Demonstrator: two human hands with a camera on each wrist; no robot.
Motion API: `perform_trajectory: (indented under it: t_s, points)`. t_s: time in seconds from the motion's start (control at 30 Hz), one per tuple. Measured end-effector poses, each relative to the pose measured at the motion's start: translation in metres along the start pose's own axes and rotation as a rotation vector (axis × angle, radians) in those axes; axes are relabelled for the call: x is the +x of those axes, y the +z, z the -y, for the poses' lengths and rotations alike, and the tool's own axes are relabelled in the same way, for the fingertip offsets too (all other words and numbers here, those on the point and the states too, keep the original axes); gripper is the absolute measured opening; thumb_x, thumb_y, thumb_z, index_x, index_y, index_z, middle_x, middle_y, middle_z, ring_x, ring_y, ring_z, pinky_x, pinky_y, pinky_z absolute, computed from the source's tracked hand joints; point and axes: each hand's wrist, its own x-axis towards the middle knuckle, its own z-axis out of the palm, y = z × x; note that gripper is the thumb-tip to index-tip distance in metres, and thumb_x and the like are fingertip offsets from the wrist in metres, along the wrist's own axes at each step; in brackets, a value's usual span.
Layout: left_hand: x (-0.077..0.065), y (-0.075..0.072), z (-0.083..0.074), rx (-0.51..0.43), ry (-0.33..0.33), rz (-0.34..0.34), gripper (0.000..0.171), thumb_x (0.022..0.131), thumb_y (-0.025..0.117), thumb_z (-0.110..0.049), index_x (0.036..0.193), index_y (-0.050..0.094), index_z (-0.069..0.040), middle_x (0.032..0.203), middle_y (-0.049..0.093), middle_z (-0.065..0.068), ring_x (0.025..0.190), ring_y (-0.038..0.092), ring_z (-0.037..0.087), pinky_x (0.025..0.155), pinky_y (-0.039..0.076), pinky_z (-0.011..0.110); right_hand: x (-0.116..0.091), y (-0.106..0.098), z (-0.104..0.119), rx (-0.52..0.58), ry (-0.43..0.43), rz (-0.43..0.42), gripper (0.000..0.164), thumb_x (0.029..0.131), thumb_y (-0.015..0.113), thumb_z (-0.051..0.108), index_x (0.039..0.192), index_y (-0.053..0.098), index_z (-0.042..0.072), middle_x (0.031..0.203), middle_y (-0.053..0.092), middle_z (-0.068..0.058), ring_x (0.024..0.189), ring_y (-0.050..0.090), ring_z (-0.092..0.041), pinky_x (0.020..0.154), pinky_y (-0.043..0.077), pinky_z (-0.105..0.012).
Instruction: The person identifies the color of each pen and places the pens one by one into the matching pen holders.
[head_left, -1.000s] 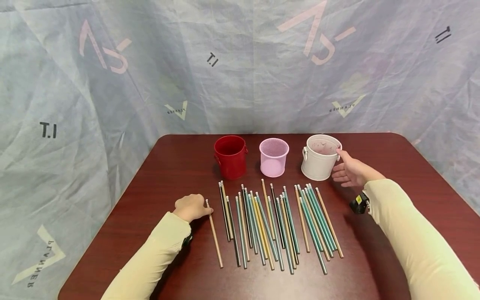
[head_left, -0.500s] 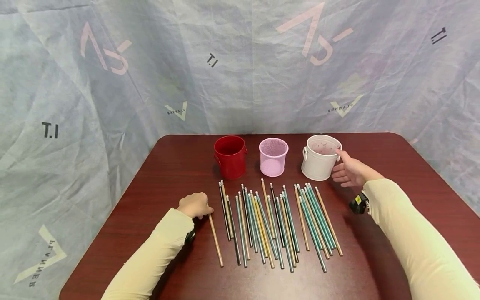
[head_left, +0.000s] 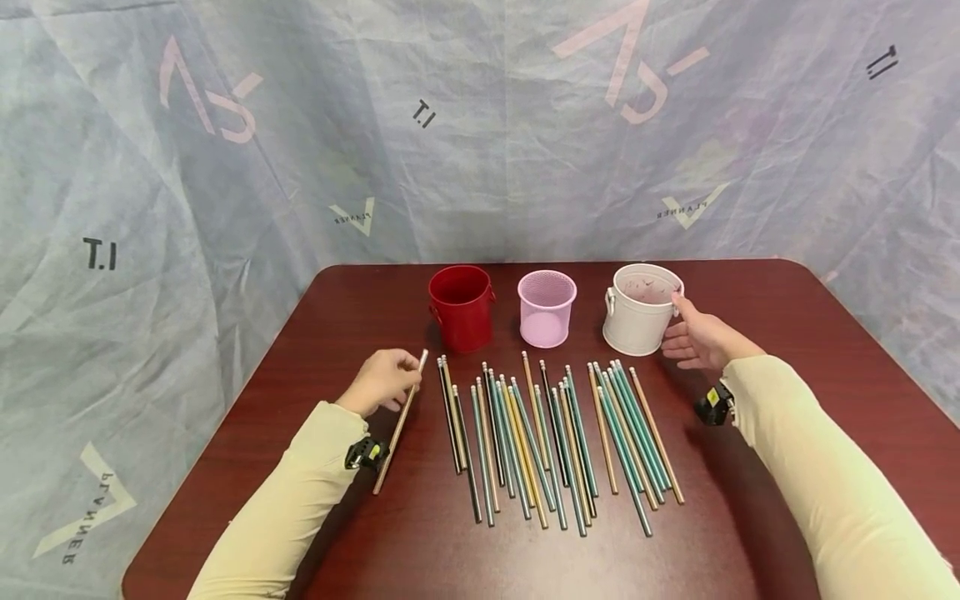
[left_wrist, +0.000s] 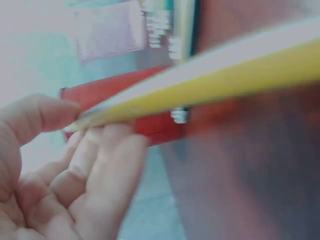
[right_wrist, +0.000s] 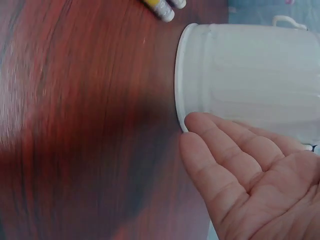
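Pencil [head_left: 397, 437] slants, eraser end [head_left: 424, 356] away and rightward, pinched by left fingers [left_wrist: 112, 172]; right fingers [right_wrist: 212, 175] extended.

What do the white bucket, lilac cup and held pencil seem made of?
White bucket: probably satin-painted metal; ridges near its base.
Lilac cup: coated metal or plastic mesh; finely perforated wall.
Pencil: probably wood, glossy paint; sheen along its shaft.

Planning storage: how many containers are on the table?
3: a round red bucket at left, a lilac mesh cup in the middle, a round white bucket at right.
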Motion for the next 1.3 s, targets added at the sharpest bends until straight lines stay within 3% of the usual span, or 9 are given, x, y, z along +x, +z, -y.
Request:
perform_trajectory:
  t_s: [0.1, 0.17, 0.33, 0.43, 0.5, 0.67, 0.87, 1.07, 1.3]
  points:
    - [-0.001, -0.008, -0.009, -0.204, 0.042, -0.102, 0.020, 0.086, 0.058, -0.001, 0.104, 0.059, 0.007, 0.080, 0.067, 0.016, 0.051, 0.056, 0.011, 0.049, 0.053, 0.030, 0.001, 0.002, -0.001, 0.016, -0.017, -0.018, 0.105, 0.088, -0.002, 0.069, 0.141, 0.002, -0.021, 0.145, 0.012, -0.042, 0.136, 0.019, -0.050, 0.110, 0.023, -0.055]
    - [-0.002, -0.012, -0.017, -0.347, 0.103, -0.218, 0.019, 0.085, 0.059, 0.002, 0.103, 0.058, 0.008, 0.076, 0.067, 0.010, 0.051, 0.057, 0.009, 0.050, 0.053, 0.027, 0.002, 0.003, -0.002, 0.020, -0.021, -0.025, 0.105, 0.088, -0.002, 0.069, 0.141, 0.002, -0.021, 0.145, 0.013, -0.041, 0.136, 0.019, -0.050, 0.110, 0.023, -0.055]
    - [-0.001, -0.023, -0.037, -0.685, 0.361, -0.546, 0.011, 0.083, 0.063, 0.010, 0.093, 0.060, 0.006, 0.072, 0.067, -0.001, 0.057, 0.062, 0.006, 0.057, 0.054, 0.020, 0.001, 0.002, -0.003, 0.014, -0.029, -0.013, 0.105, 0.088, -0.003, 0.069, 0.141, 0.001, -0.021, 0.145, 0.011, -0.042, 0.137, 0.018, -0.049, 0.110, 0.023, -0.055]
    - [0.001, -0.030, -0.052, -0.858, 0.487, -0.672, 0.015, 0.083, 0.064, 0.012, 0.088, 0.059, -0.001, 0.071, 0.065, 0.001, 0.058, 0.064, 0.008, 0.060, 0.055, 0.022, -0.001, 0.001, -0.004, 0.012, -0.038, -0.005, 0.104, 0.089, -0.002, 0.069, 0.140, 0.001, -0.022, 0.145, 0.011, -0.042, 0.136, 0.018, -0.050, 0.110, 0.022, -0.055]
    - [0.002, -0.035, -0.064, -0.939, 0.534, -0.717, 0.017, 0.084, 0.064, 0.010, 0.088, 0.057, -0.004, 0.070, 0.064, 0.002, 0.057, 0.064, 0.010, 0.059, 0.055, 0.023, -0.002, 0.000, -0.005, 0.012, -0.046, -0.005, 0.104, 0.089, -0.002, 0.068, 0.140, 0.001, -0.023, 0.144, 0.011, -0.042, 0.136, 0.017, -0.050, 0.110, 0.022, -0.055]
    - [0.010, -0.045, -0.091, -1.024, 0.562, -0.770, 0.018, 0.086, 0.065, 0.005, 0.092, 0.052, -0.007, 0.070, 0.062, 0.004, 0.055, 0.064, 0.012, 0.057, 0.055, 0.025, -0.006, -0.004, -0.003, 0.006, -0.059, -0.029, 0.102, 0.091, 0.000, 0.066, 0.140, 0.003, -0.023, 0.144, 0.013, -0.041, 0.135, 0.019, -0.050, 0.109, 0.024, -0.055]
    - [0.030, -0.048, -0.107, -0.970, 0.550, -0.755, 0.021, 0.086, 0.065, 0.005, 0.089, 0.052, -0.010, 0.071, 0.062, 0.002, 0.056, 0.064, 0.010, 0.057, 0.054, 0.023, -0.007, -0.006, 0.002, -0.006, -0.053, -0.072, 0.098, 0.093, 0.005, 0.064, 0.141, 0.006, -0.021, 0.144, 0.017, -0.039, 0.135, 0.022, -0.048, 0.109, 0.027, -0.053]
    - [0.049, -0.048, -0.107, -0.924, 0.428, -0.710, 0.024, 0.086, 0.065, 0.002, 0.088, 0.046, -0.014, 0.073, 0.064, 0.000, 0.055, 0.063, 0.009, 0.049, 0.050, 0.019, -0.007, -0.002, 0.006, -0.017, -0.039, -0.104, 0.095, 0.095, 0.008, 0.062, 0.142, 0.008, -0.020, 0.144, 0.019, -0.039, 0.135, 0.024, -0.047, 0.108, 0.028, -0.053]
    - [0.062, -0.028, -0.090, -0.948, 0.307, -0.701, 0.025, 0.086, 0.063, 0.005, 0.090, 0.046, -0.013, 0.075, 0.064, -0.001, 0.055, 0.062, 0.009, 0.048, 0.049, 0.019, -0.008, 0.000, 0.009, -0.019, -0.022, -0.101, 0.093, 0.095, 0.008, 0.061, 0.142, 0.008, -0.020, 0.145, 0.019, -0.039, 0.135, 0.024, -0.048, 0.108, 0.029, -0.052]
